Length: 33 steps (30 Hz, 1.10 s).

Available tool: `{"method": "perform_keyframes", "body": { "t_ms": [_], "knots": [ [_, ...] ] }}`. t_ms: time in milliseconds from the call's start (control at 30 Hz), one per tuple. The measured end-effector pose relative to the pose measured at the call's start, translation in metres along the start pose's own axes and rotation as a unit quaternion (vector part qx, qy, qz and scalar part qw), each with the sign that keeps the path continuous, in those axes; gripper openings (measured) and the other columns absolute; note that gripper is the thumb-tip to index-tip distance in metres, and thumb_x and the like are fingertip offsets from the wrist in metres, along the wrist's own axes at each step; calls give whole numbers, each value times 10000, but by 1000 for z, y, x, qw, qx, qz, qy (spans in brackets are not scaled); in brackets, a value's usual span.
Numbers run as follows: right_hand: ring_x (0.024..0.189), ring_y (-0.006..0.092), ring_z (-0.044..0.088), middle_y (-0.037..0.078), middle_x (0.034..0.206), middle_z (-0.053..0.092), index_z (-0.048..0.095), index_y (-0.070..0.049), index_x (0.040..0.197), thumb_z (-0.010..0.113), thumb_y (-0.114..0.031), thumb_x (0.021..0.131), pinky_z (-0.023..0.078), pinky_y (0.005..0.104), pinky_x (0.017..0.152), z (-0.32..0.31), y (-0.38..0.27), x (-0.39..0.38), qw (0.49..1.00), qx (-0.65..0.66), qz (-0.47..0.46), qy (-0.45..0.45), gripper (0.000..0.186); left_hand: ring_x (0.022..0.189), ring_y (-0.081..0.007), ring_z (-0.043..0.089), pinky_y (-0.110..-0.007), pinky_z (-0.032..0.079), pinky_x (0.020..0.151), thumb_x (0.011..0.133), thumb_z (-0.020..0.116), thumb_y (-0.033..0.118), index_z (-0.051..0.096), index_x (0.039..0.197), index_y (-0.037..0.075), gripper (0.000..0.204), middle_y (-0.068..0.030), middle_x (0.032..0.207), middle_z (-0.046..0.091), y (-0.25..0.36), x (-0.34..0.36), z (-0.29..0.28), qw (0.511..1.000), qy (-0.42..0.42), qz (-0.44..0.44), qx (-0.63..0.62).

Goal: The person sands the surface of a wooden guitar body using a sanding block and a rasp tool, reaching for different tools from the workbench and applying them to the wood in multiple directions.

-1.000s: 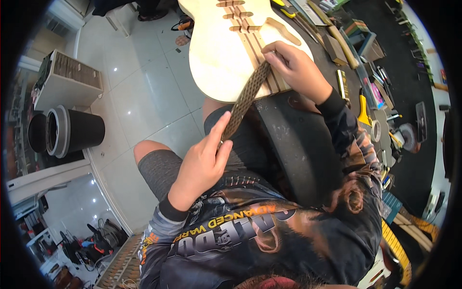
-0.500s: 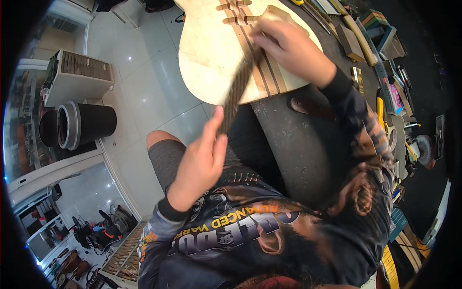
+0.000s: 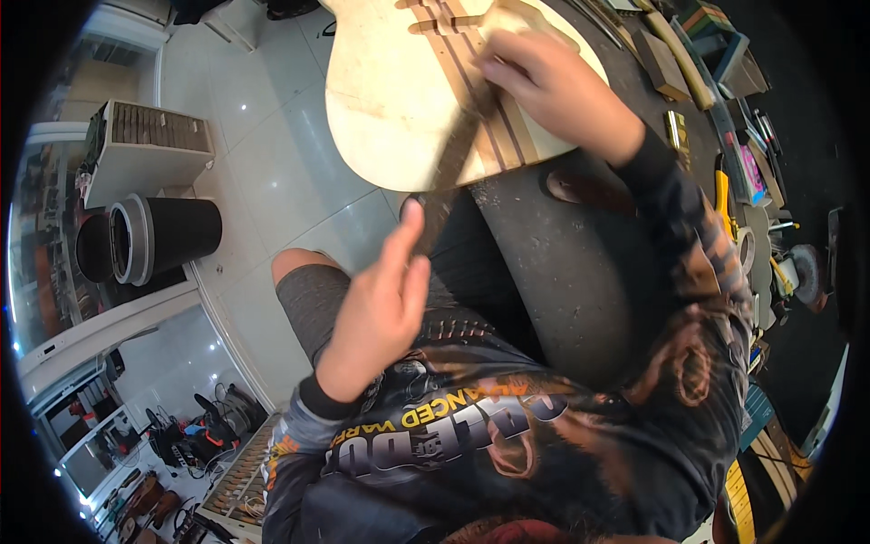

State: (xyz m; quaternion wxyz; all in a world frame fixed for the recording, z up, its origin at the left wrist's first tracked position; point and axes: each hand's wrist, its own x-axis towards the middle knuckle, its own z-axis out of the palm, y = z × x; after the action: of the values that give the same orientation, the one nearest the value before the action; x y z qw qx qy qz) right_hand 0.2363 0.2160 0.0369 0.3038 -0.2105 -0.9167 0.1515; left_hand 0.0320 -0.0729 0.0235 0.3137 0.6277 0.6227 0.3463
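A pale wooden guitar body (image 3: 385, 113) with brown stripes down its middle and routed slots lies at the top of the view, overhanging the dark bench. Across its near edge slants a long dark file (image 3: 453, 154), smeared by motion. My right hand (image 3: 562, 95) is closed around the file's far end above the striped wood; the part inside the fist is hidden. At the near end, my left hand (image 3: 376, 313) has the file between its thumb and index finger, which points forward. That tip is partly hidden and dim against my dark clothing.
The dark workbench (image 3: 566, 263) curves along my right, with a brown rounded object (image 3: 580, 189) on it near the guitar body. Wood blocks (image 3: 660, 65) and a yellow-handled tool (image 3: 722, 195) lie farther right. On the left stands a black bin (image 3: 177, 238) on the tiled floor (image 3: 263, 172).
The file has turned slightly and now looks more blurred, still between both hands. In the picture, the guitar body sits a little farther left and up.
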Motion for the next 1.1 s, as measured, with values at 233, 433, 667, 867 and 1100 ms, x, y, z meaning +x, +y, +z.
{"method": "perform_keyframes", "body": {
  "t_ms": [233,433,667,867,1100],
  "knots": [
    [907,400,693,181,940,710,705,-28,1106,687,-176,1105,529,489,809,6,10,27,1000,-2,9,-30,149,783,-205,667,-366,566,774,1158,590,85,423,1721,29,590,-138,965,701,3,19,-15,997,-10,-68,-29],
    [1128,362,774,223,1239,790,734,-33,1347,684,-482,1110,593,456,1005,41,51,119,991,82,108,14,510,603,-58,529,-243,443,550,1140,649,107,360,1697,4,636,-24,841,607,-47,35,-14,953,123,-133,-243],
    [1348,378,674,193,1330,765,797,-36,1338,556,-748,1073,405,544,1263,58,138,154,965,-226,132,-28,797,593,-74,547,-228,451,540,1082,774,138,333,1597,-27,698,-45,935,666,-63,72,10,918,211,-79,-327],
    [1276,375,681,170,1278,751,794,-30,1218,560,-658,1122,422,536,1225,53,139,146,958,-255,116,-67,676,649,-72,570,-226,469,567,1071,811,165,311,1615,-20,762,-82,1035,708,-64,67,14,908,191,-82,-363],
    [1345,380,679,183,1332,766,821,-53,1262,518,-763,1084,390,572,1255,48,143,130,955,-271,114,-46,792,614,-72,556,-214,455,539,1082,779,119,332,1603,-1,697,-68,1032,692,-58,61,21,922,183,-83,-332]
  ]
}}
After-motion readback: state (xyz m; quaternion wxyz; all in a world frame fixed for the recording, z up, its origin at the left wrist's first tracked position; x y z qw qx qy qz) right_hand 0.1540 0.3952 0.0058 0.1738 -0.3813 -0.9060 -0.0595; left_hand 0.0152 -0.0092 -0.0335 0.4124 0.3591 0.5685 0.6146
